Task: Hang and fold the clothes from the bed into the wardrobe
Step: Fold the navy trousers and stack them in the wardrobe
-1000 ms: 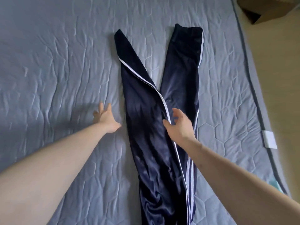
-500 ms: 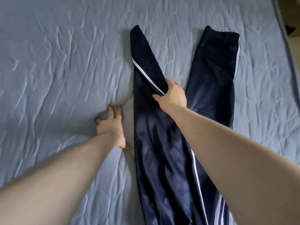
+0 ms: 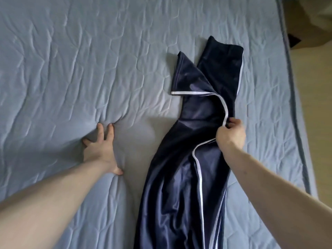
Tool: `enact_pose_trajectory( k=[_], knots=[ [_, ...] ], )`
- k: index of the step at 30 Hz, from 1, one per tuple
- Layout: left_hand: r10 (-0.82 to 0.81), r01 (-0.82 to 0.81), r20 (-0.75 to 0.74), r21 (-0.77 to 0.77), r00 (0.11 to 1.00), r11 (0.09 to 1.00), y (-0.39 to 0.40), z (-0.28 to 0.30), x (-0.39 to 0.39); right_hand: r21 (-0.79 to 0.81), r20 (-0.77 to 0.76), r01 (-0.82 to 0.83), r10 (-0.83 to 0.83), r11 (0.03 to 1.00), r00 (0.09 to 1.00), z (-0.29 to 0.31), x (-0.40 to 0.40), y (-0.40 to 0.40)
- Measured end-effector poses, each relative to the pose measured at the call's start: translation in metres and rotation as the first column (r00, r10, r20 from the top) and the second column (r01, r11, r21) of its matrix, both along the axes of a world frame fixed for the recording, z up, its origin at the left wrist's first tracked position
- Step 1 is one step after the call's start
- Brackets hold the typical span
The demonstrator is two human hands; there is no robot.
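Note:
Dark navy track pants with white side stripes lie lengthwise on the blue quilted bed. My right hand pinches the white-striped edge of the left leg and holds it lifted over the right leg. The left leg's end hangs bent and twisted beyond my hand. The right leg lies flat toward the far end. To the left of the pants, my left hand presses flat on the mattress with fingers spread. The waist end runs out of the frame at the bottom.
The bed's right edge has a darker piping, and beyond it lies a beige floor. A brown cardboard box stands on the floor at the top right.
My right hand has taken hold of the left leg's striped edge and pulled it up and to the right, across the right leg. My left hand stays pressed on the mattress.

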State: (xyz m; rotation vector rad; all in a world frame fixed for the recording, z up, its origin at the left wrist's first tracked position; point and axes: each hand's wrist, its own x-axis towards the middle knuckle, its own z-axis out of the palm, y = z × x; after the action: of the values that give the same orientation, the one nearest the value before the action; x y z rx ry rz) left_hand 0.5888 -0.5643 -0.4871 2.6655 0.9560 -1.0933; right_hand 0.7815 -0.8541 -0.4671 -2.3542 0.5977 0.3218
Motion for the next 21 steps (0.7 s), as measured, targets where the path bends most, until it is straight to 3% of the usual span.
enact_pose_trajectory(
  k=[4,8,10,12,14,16,19,21],
  knots=[
    [-0.009,0.009,0.013,0.01,1.0,1.0,0.0,0.0,0.002,-0.11,0.207,-0.283,0.301,0.953,0.931,0.011,0.032,0.026],
    [-0.023,0.023,0.044,0.002,0.999,1.0,0.003,0.001,0.0,-0.26,0.071,-0.598,0.632,0.758,0.771,0.009,0.068,0.068],
    [-0.019,0.019,0.037,0.003,0.999,1.0,0.004,0.002,-0.001,-0.291,-0.029,-0.652,0.675,0.7,0.737,0.001,0.076,0.078],
    [-0.021,0.021,0.036,0.006,0.999,1.0,0.004,0.001,-0.003,-0.264,0.012,-0.597,0.621,0.758,0.784,-0.002,0.079,0.079],
    [-0.032,0.032,0.042,0.013,0.999,0.999,0.004,0.0,0.0,-0.133,0.164,-0.404,0.422,0.905,0.892,0.013,0.089,0.077],
    [-0.029,0.028,0.04,0.016,0.999,0.999,0.004,0.001,0.001,-0.001,0.287,-0.189,0.181,0.982,0.94,0.036,0.113,0.072],
    [-0.027,0.027,0.031,0.013,0.999,1.0,0.004,0.001,0.0,0.132,0.34,0.035,-0.079,0.991,0.937,0.067,0.167,0.058],
    [-0.028,0.028,0.024,0.012,0.999,1.0,0.003,0.0,0.001,0.184,0.316,0.09,-0.145,0.979,0.938,0.073,0.2,0.04]
  ],
)
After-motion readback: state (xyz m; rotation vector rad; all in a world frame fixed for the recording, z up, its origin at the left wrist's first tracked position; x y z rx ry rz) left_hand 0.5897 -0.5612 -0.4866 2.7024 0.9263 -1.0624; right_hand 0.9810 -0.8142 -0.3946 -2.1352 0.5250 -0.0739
